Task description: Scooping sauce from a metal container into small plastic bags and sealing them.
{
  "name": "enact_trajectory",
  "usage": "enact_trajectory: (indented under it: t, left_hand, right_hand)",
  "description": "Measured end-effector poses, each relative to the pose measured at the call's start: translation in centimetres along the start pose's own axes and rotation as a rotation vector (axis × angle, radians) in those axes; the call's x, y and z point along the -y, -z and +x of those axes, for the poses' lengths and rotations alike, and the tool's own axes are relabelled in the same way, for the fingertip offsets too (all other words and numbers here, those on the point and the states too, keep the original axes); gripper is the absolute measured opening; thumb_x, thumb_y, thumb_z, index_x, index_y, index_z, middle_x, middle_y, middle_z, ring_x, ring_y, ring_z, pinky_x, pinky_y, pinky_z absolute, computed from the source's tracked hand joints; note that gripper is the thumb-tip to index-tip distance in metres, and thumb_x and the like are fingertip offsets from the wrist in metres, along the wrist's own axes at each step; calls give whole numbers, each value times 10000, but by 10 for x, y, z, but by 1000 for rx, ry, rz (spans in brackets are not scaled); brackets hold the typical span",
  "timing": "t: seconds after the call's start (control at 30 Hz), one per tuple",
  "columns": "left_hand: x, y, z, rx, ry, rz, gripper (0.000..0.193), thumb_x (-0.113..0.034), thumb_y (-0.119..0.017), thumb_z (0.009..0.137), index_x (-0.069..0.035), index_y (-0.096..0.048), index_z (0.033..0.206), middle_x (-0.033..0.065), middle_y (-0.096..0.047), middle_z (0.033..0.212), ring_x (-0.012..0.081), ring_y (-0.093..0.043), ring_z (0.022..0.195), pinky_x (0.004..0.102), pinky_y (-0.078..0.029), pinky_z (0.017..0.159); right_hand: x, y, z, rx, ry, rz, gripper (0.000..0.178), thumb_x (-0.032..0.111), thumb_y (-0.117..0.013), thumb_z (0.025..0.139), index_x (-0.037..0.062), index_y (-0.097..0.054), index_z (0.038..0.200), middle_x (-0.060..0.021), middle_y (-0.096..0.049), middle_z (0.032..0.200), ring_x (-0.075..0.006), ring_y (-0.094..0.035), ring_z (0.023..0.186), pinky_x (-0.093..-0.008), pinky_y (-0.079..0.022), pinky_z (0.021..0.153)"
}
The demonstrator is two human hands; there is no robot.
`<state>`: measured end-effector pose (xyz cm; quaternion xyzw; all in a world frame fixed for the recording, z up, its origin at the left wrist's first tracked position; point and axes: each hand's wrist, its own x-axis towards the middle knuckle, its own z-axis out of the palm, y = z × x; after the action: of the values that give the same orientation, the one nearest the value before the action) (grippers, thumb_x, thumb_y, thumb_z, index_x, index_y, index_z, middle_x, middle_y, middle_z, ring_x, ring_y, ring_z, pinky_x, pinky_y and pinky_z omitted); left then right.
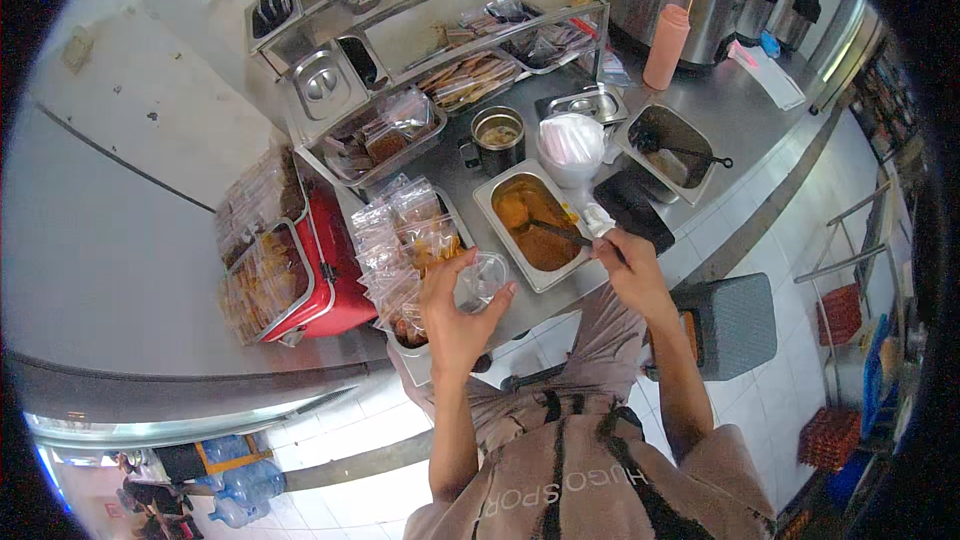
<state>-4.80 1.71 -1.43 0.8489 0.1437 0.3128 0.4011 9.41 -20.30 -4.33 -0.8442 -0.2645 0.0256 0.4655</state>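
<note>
My left hand (457,312) has thumb and forefinger spread around a small clear plastic bag (487,277), with its round mouth facing up. Beside it, a steel pan (487,202) holds orange-brown sauce. In my right hand (634,272) is the handle of a black-handled serving spoon (562,232), whose head is sunk in the sauce. A crumpled white cloth or tissue (598,219) sits by my right fingers at the pan's rim. Left of the pan, a tray (457,217) carries several filled clear zip bags (385,255).
Behind the pan stand a steel mug (498,138) and a white bowl (572,173) with plastic inside. Another steel pan (690,180) with a ladle is to the right. A pink squeeze bottle (667,45), a steel rack (600,25) and a red cooler bag (335,265) stand around.
</note>
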Motion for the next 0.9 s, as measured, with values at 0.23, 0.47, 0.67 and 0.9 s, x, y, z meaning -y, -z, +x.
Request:
enact_trajectory:
  t: [0.23,0.47,0.67,0.9]
  left_hand:
    - [7,-17,13,-68,53,-56,541,-170,-898,682,-20,-684,1156,143,-700,1059,304,-652,1013,408,-507,906]
    - [11,-27,22,-84,68,-91,553,-171,-906,675,-11,-686,1157,144,-710,1083,294,-669,1017,397,-513,919]
    - [7,-27,29,-81,52,-66,568,-150,-897,710,9,-661,1202,125,-712,1141,242,-651,1080,354,-486,967]
    - [-1,-21,36,-99,70,-62,578,-150,-897,711,5,-653,1212,139,-717,1116,247,-649,1085,362,-482,985]
  right_hand:
    - [-22,-1,-18,52,-339,551,277,264,-587,1039,26,-644,910,79,-392,644,-30,-329,568,-228,-246,517]
    - [-8,17,-23,53,-408,770,252,256,-594,1033,32,-626,922,85,-386,614,-22,-312,523,-215,-216,475]
    - [6,38,-22,53,-328,764,256,265,-599,1029,48,-629,897,90,-374,568,-17,-303,468,-219,-200,441]
    - [1,39,-31,52,-386,786,258,266,-616,1021,23,-646,940,99,-402,597,-9,-320,504,-221,-221,463]
